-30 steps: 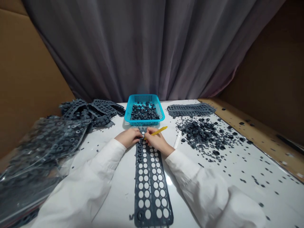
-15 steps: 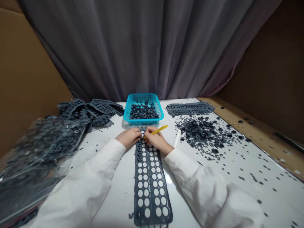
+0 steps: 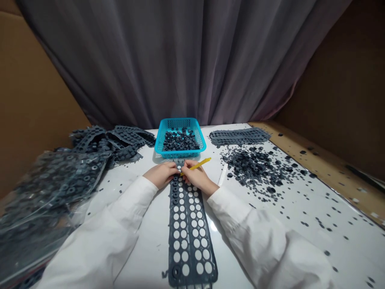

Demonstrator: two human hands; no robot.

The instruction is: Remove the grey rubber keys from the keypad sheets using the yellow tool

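A long dark rubber sheet [image 3: 189, 237] with rows of round holes lies lengthwise on the white table; dark rings fill some holes of its left column. At its far end my right hand [image 3: 194, 175] is closed around a yellow pen-like tool [image 3: 201, 164], whose tip points down to the left. Close beside it, my left hand [image 3: 164, 174] rests on the sheet's left edge, fingers pressed together near the tool's tip; what they hold, if anything, is hidden. Just beyond the hands stands a turquoise basket [image 3: 182, 154] of small dark rings.
Clear bags of dark rings [image 3: 69, 184] lie at the left, with holed sheets [image 3: 126, 138] behind them. At the right are a flat holed sheet [image 3: 240, 136], a heap of dark bits [image 3: 255, 164] and a white strip [image 3: 223, 174]. A curtain [image 3: 180, 60] hangs behind.
The whole view has shifted slightly, so things appear a little further left. Both hands keep nearly the same place and hold on the sheet.
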